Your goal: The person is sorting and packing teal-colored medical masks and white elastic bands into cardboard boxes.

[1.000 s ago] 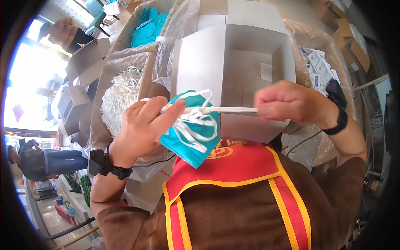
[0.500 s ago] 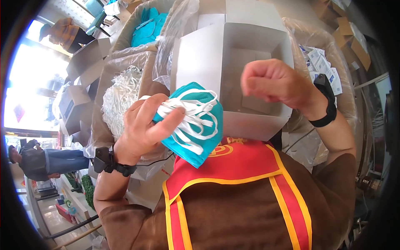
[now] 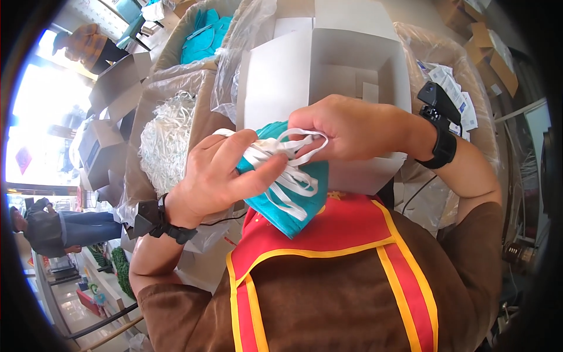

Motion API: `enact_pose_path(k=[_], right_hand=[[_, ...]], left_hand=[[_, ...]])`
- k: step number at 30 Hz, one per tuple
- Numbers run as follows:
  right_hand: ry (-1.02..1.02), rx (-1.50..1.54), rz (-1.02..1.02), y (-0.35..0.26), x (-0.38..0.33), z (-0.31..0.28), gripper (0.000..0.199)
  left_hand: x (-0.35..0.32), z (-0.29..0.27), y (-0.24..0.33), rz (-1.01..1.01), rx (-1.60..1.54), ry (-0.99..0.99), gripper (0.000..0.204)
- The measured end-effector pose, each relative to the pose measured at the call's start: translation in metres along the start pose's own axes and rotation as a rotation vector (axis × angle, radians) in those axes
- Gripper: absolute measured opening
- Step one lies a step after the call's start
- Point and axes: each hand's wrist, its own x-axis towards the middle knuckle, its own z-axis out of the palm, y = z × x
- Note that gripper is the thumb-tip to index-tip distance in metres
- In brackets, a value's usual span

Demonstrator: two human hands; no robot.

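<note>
A teal folded face mask (image 3: 278,220), or perhaps a few stacked together, is held in front of my red apron bib (image 3: 358,220). My left hand (image 3: 214,173) grips it from the left, with thumb and fingers over a bunch of white straps (image 3: 267,154) on its face. From the right, my right hand (image 3: 363,129) reaches across and pinches the straps near the mask's upper edge. One strap loop stands out around its fingertips. My hands and the straps hide part of the mask.
An open white carton (image 3: 275,76) stands just beyond my hands. Left of it, lined boxes hold a heap of white straps (image 3: 167,141) and teal masks (image 3: 205,38). White packets (image 3: 463,105) fill a lined box at right. Two people (image 3: 88,47) are off to the left.
My right hand has come left and down from above the white carton and has closed on the straps. The mask and my left hand have shifted slightly right.
</note>
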Motion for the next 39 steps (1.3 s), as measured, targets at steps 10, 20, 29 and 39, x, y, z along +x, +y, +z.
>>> enact_pose_path(k=[10,20,29,39], right_hand=[[0.0,-0.067,-0.125,0.001,-0.001,0.002,0.018],[-0.031,0.634,0.377,-0.009,-0.069,-0.014,0.018],[0.424,1.173,0.189,0.022,-0.109,-0.014,0.024],[0.184,0.856,0.113,-0.014,-0.035,-0.009,0.016]], left_hand=[[-0.004,0.004,0.0,0.011,-0.044,-0.019,0.046],[-0.027,-0.011,-0.018,-0.247,-0.001,-0.094,0.044],[-0.038,-0.007,-0.034,-0.344,0.165,0.061,0.045],[-0.017,0.002,-0.02,-0.351,0.086,0.084,0.047]])
